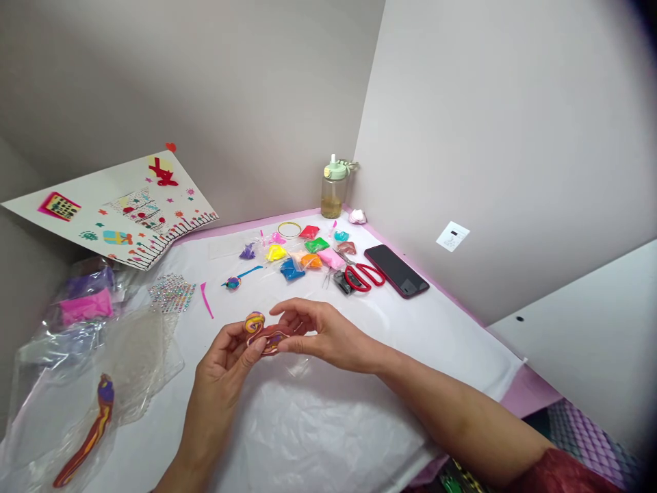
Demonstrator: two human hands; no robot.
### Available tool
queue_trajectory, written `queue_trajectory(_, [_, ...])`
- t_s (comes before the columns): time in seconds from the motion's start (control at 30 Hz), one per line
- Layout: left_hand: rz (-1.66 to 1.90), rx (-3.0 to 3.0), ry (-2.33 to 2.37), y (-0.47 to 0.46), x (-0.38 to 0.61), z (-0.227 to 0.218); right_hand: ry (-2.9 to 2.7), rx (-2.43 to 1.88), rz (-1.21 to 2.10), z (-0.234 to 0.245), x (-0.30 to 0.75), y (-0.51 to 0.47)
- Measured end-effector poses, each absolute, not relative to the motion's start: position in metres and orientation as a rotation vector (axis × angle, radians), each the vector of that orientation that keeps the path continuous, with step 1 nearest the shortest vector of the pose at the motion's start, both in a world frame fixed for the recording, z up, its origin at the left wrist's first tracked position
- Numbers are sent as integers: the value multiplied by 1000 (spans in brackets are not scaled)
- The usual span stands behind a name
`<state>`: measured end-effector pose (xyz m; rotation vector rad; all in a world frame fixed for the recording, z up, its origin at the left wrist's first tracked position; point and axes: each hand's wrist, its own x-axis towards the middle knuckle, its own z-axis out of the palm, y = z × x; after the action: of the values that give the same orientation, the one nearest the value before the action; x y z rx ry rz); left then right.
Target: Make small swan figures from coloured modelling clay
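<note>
My left hand [226, 363] is closed around the left side of a modelling clay piece [273, 340], its thumb pressed on the front. The piece is brown and pale at the edges, with yellow and purple swirls inside. A striped clay ball or coil [254, 322] sits at its upper left, by my left fingertips. My right hand [323, 333] pinches the right end of the same piece between thumb and fingers. Both hands hold it just above the white table cover [328, 424]. The fingers hide part of the piece.
Bags of coloured clay [311, 261] lie beyond my hands, near red-handled scissors [365, 276], a phone [397, 271] and a bottle [333, 188]. On the left are clear plastic sheets [138, 356], a long striped clay roll [89, 435], rhinestones [172, 293] and a decorated board [123, 212].
</note>
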<state>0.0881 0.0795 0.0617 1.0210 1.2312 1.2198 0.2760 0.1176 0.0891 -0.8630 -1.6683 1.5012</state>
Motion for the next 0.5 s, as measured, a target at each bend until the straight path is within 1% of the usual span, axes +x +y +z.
queue_trajectory(0.23, [1236,923,1148,79,91,67,-1488,-849,1597,84,274,119])
queue_trajectory(0.37, [1209,936,1137,80,89,65,-1432,-755,1707,83,273,119])
queue_trajectory(0.43, [1200,937,1117,80,89,64,-1423,-740,1694,84,272,119])
queue_trajectory(0.5, [1190,943,1107,80,89,63,-1495,-775,1597,86,273,118])
